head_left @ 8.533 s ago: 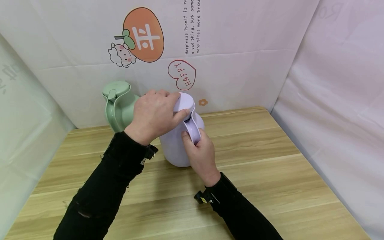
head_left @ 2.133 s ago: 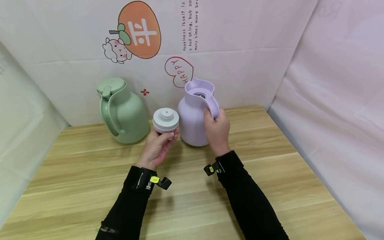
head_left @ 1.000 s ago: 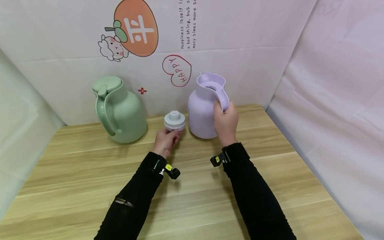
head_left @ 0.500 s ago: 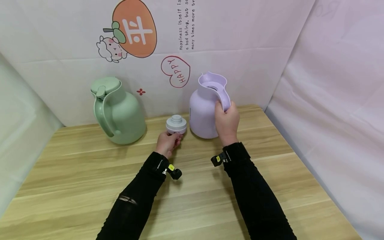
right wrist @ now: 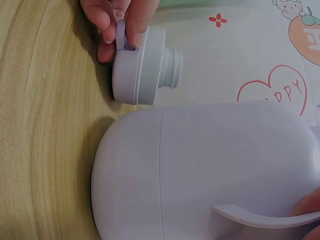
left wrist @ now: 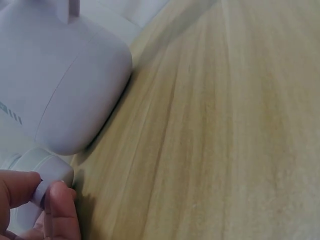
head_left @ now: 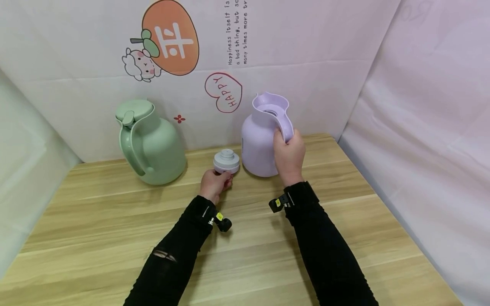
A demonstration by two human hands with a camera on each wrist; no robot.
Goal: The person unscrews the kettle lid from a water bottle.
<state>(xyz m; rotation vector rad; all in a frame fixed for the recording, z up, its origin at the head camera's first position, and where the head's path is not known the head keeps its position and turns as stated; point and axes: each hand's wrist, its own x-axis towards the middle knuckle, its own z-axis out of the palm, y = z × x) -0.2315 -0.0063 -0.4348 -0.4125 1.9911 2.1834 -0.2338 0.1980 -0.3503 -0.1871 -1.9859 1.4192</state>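
Lid point(head_left: 226, 161), pinched by left grip point(head_left: 215, 185), juts beyond it; right grip point(head_left: 289, 158) clasps jug handle point(head_left: 285, 126).

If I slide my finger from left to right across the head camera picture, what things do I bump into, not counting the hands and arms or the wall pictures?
Green jug → upside-down lid → purple jug.

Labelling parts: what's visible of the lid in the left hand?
The lid is upside down: plastic-looking, lavender cap below, pale grey stepped plug on top. The left hand pinches its tab. It is left of the lavender jug, a narrow gap between; whether it touches the table is unclear.
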